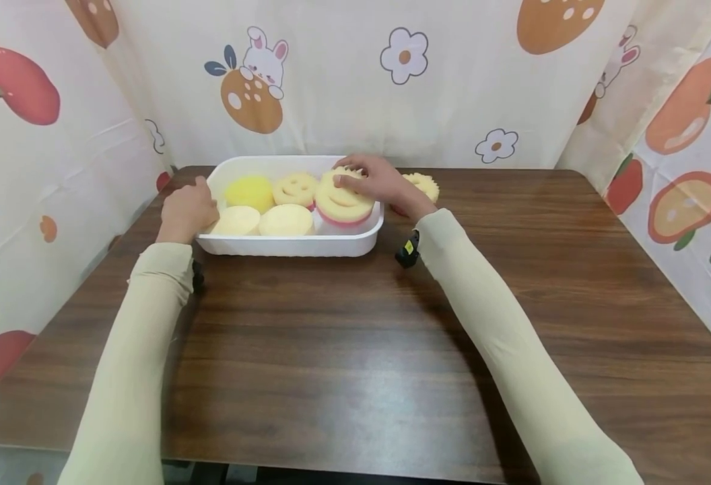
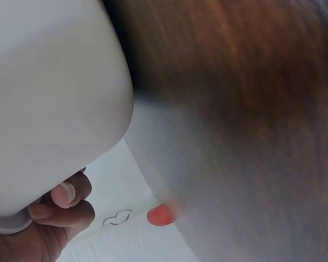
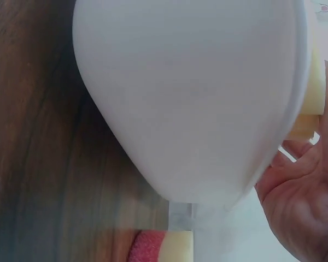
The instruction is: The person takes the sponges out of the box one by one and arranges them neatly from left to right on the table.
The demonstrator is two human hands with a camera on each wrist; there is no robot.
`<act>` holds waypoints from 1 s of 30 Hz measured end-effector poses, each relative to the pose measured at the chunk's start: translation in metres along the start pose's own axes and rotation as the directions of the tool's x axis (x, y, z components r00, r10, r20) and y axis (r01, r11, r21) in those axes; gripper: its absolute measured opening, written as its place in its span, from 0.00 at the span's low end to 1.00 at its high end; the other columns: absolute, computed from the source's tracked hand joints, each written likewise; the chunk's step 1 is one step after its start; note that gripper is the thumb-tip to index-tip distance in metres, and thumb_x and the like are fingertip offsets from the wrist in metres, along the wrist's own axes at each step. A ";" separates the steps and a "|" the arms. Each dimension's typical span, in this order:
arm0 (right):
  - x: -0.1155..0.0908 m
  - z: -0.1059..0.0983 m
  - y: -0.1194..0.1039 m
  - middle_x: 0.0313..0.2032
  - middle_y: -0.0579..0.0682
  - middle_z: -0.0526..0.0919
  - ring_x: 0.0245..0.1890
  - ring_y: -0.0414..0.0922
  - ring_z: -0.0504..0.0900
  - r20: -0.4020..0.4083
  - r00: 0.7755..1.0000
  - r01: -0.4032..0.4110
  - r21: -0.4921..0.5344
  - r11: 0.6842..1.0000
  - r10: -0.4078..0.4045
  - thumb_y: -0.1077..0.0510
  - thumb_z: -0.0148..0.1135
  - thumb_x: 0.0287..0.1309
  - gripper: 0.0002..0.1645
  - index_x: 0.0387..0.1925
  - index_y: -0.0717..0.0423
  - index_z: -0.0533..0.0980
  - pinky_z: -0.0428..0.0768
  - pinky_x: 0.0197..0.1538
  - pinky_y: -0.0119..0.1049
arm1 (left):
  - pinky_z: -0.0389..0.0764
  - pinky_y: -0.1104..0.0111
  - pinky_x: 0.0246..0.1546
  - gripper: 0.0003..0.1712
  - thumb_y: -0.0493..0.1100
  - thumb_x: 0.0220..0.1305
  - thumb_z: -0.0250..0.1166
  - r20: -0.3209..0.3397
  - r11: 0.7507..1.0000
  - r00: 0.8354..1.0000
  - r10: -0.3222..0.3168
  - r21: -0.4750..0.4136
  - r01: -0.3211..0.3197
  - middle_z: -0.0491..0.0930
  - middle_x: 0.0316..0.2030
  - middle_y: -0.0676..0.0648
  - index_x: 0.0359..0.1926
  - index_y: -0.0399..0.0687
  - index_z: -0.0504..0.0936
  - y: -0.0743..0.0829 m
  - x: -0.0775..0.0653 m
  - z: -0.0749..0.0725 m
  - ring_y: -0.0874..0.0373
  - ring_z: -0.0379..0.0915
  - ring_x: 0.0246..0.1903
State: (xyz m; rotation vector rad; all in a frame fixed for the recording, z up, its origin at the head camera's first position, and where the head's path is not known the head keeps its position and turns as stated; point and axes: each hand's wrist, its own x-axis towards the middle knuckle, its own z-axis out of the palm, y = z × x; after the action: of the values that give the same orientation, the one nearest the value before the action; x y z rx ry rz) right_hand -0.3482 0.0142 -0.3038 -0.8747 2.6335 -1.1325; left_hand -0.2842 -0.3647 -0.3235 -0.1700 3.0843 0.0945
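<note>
My left hand (image 1: 188, 210) grips the left end of a white plastic tray (image 1: 289, 246); in the left wrist view its curled fingers (image 2: 71, 191) hook the tray's rim. Over the tray's right end, my right hand (image 1: 382, 182) holds a round smiley-face sponge (image 1: 340, 201), cream with a pink underside, by its upper edge. In the tray lie another smiley sponge (image 1: 295, 189), a bright yellow sponge (image 1: 250, 193) and two pale, plain sponges in front, one at left (image 1: 236, 221) and one in the middle (image 1: 287, 221). The right wrist view shows mostly the tray's outer wall (image 3: 191, 98).
Beyond my right wrist, another jagged-edged sponge (image 1: 423, 185) sits on the brown wooden table (image 1: 355, 350), partly hidden; its red layer (image 3: 147, 246) shows in the right wrist view. A fruit-patterned curtain (image 1: 343, 101) hangs along the table's back and sides.
</note>
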 end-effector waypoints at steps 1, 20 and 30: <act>0.000 -0.001 0.000 0.64 0.44 0.76 0.64 0.45 0.72 0.000 1.000 -0.002 0.001 1.000 0.002 0.36 0.61 0.62 0.27 0.59 0.37 0.77 0.69 0.67 0.43 | 0.76 0.41 0.41 0.37 0.46 0.71 0.45 0.001 1.000 1.000 0.000 -0.001 0.000 0.74 0.46 0.20 0.68 0.19 0.50 0.000 0.000 0.000 0.30 0.76 0.39; -0.013 -0.025 -0.001 0.63 0.45 0.77 0.63 0.47 0.72 -0.028 0.999 -0.022 -0.016 1.000 0.022 0.33 0.59 0.61 0.27 0.59 0.35 0.76 0.68 0.67 0.45 | 0.76 0.39 0.43 0.37 0.45 0.72 0.43 0.019 1.000 1.000 -0.008 -0.001 0.008 0.73 0.47 0.19 0.69 0.19 0.48 0.004 -0.005 -0.004 0.28 0.75 0.41; -0.021 -0.037 0.008 0.65 0.48 0.75 0.64 0.49 0.72 -0.062 0.996 -0.073 -0.019 0.997 0.072 0.34 0.58 0.62 0.29 0.60 0.39 0.76 0.68 0.68 0.46 | 0.77 0.41 0.41 0.37 0.45 0.72 0.45 0.016 1.000 1.000 -0.018 0.009 0.018 0.74 0.46 0.20 0.69 0.19 0.49 0.005 -0.004 -0.004 0.32 0.75 0.37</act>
State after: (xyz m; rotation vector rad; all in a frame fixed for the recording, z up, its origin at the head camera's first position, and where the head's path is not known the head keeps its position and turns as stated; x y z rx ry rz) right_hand -0.3471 0.0535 -0.2848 -0.7536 2.7065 -1.1336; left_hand -0.2808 -0.3593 -0.3192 -0.1960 3.0664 0.0816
